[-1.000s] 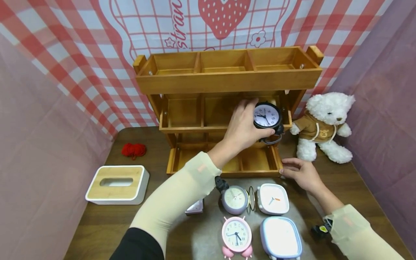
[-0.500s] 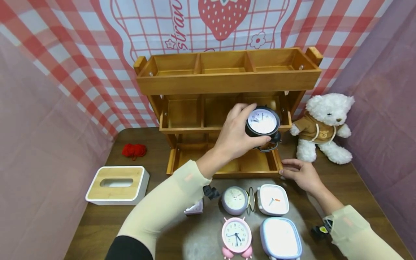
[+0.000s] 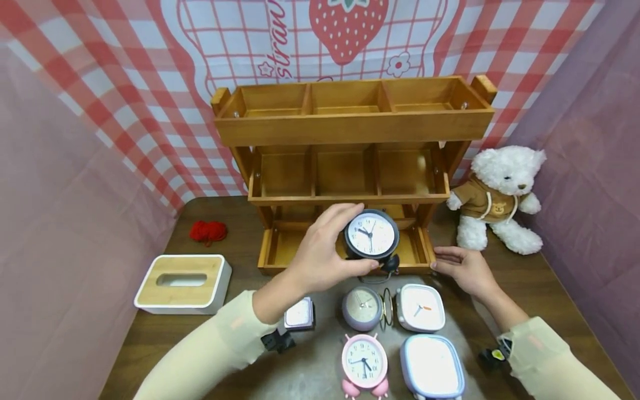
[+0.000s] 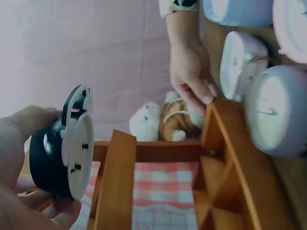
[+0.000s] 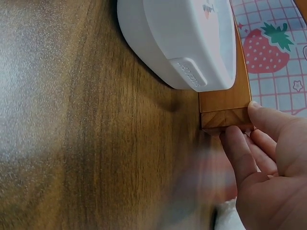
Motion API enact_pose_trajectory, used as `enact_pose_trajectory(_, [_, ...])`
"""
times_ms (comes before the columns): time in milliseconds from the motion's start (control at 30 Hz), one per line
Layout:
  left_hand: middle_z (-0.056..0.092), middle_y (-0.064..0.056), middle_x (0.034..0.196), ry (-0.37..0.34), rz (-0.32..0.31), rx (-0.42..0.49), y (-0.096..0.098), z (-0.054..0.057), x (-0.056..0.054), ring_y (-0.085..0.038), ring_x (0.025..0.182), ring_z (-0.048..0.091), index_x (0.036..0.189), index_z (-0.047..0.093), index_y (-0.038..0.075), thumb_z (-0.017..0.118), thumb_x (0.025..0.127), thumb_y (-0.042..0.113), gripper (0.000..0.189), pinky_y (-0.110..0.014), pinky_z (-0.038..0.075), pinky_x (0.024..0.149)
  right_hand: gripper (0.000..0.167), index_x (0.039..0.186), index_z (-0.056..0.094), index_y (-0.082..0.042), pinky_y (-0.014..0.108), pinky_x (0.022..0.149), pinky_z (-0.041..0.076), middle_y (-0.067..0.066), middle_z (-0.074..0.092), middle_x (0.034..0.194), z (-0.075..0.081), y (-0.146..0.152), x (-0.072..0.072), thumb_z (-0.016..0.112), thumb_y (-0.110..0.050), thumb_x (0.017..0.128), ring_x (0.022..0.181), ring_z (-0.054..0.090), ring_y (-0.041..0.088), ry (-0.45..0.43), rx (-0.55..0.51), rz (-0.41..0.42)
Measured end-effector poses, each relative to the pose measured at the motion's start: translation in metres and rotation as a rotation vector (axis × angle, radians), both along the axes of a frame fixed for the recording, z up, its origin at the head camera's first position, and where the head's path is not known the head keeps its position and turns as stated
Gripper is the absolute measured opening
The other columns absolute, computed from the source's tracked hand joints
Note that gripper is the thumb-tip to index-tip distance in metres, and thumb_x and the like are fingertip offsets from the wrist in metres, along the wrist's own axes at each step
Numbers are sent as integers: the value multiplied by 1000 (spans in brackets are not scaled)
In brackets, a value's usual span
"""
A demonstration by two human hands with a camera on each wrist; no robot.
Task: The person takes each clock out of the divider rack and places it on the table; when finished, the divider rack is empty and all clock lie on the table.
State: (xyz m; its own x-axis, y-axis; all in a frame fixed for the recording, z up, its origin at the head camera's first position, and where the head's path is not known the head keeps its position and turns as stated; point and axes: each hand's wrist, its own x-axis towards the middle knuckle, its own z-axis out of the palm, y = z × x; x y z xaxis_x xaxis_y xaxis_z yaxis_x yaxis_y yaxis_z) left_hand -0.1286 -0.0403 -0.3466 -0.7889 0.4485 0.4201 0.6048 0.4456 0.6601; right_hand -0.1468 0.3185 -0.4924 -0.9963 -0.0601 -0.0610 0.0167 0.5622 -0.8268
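My left hand (image 3: 322, 247) holds a black twin-bell alarm clock (image 3: 371, 234), thumb on one side and fingers on the other. Its white face points up in the head view; the left wrist view shows its pale back with small knobs (image 4: 78, 166). The clock is in front of the lowest tier of a three-tier wooden shelf (image 3: 356, 129). At that tier's front right corner, my right hand (image 3: 466, 271) pinches the wood between thumb and fingers, as the right wrist view shows (image 5: 271, 163).
Before the shelf stand a grey-purple clock (image 3: 361, 309), a white square clock (image 3: 420, 307), a pink twin-bell clock (image 3: 364, 361), a blue-rimmed clock (image 3: 433, 365) and a small pale square clock (image 3: 299, 314). A tissue box (image 3: 182, 282), red yarn (image 3: 208, 231) and teddy bear (image 3: 500, 197) flank the shelf.
My left hand has brought the black alarm clock from the middle tier's right compartment down and leftward, toward the front of the shelf. My right hand has stayed at the corner.
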Motion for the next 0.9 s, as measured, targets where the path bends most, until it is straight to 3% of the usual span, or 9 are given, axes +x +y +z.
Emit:
enact_pose_trajectory(200, [56,0,143,-70,-18,-43,-35,-25,19,-17,127,57,148,54,12,96,68,31,92,-43,50,104,50,131,65,7,13,78,53,26,69,125,-1,1,1,78,-22,93,94,61,-12,13,-3,-3])
enact_pose_trajectory(400, [54,0,143,-88,-6,-73,-67,-55,44,-17,126,57,146,56,9,95,66,32,92,-43,50,105,51,132,64,7,13,78,53,27,69,125,-1,1,1,78,-23,93,94,61,-12,12,-7,-3])
enact_pose_trajectory(700, [53,5,145,-180,13,-56,-95,-97,87,-17,127,57,146,57,11,96,63,27,93,-46,50,105,51,133,63,7,13,78,53,28,68,126,-4,1,0,77,-23,94,93,61,-13,17,-8,-10])
enact_pose_trajectory(900, [55,6,142,-171,4,-66,-116,-128,112,-16,124,59,143,58,9,95,64,25,89,-41,51,104,51,132,63,8,12,77,53,28,68,126,-3,-3,2,78,-21,93,94,62,-13,21,-31,-9])
